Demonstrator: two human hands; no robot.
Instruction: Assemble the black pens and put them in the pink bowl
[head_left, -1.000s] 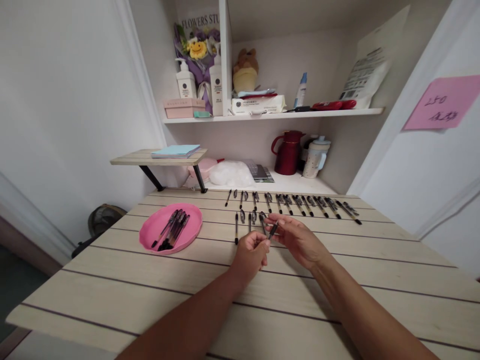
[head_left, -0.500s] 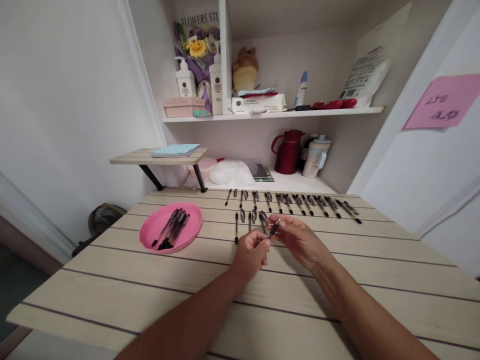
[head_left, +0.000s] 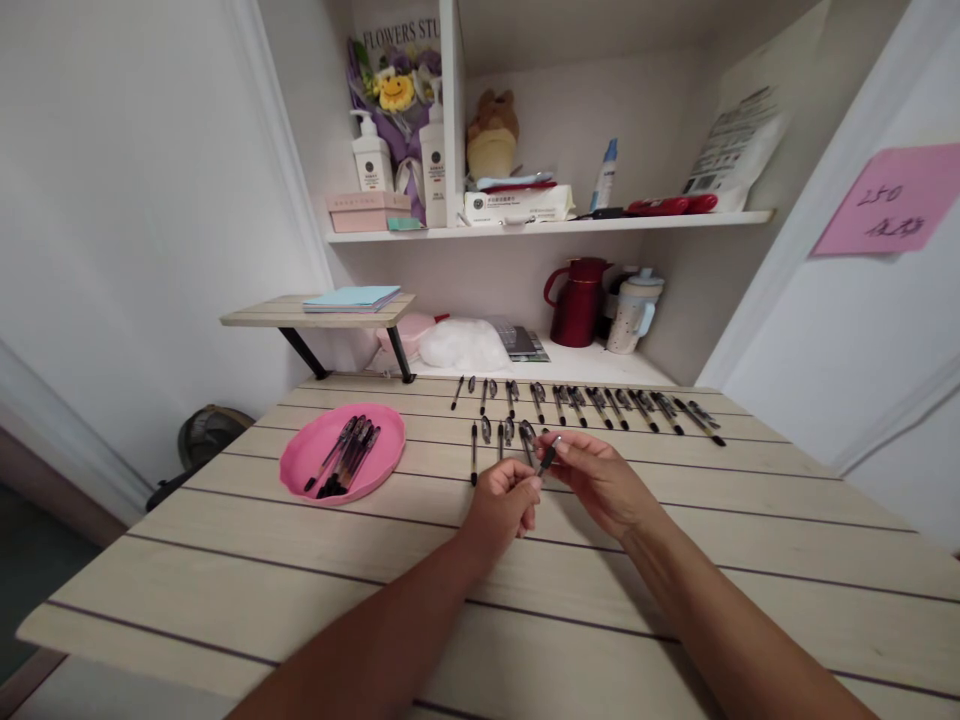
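Observation:
My left hand (head_left: 502, 505) is closed on a pen (head_left: 548, 459) with a black grip and a silvery tip, tilted up to the right. At the pen's upper end, the thumb and fingers of my right hand (head_left: 598, 480) are pinched. Just behind the hands lies a short row of uncapped pens with their caps beside them, the leftmost pen (head_left: 473, 455) among them. Part of this row is hidden by my fingers. Farther back runs a longer row of pens and caps, ending in a pen (head_left: 699, 423) at the right.
To the left, a pink dish (head_left: 291, 455) holds several capped pens (head_left: 349, 455). Behind it a small raised shelf (head_left: 262, 312) carries blue paper (head_left: 352, 298). A red jug (head_left: 579, 305) and a pale tumbler (head_left: 634, 312) stand at the back of the slatted table (head_left: 360, 590).
My hands keep nearly the same pose around the pen, with only a slight shift of the pen between the fingers. The rows and the dish of pens stay as they were.

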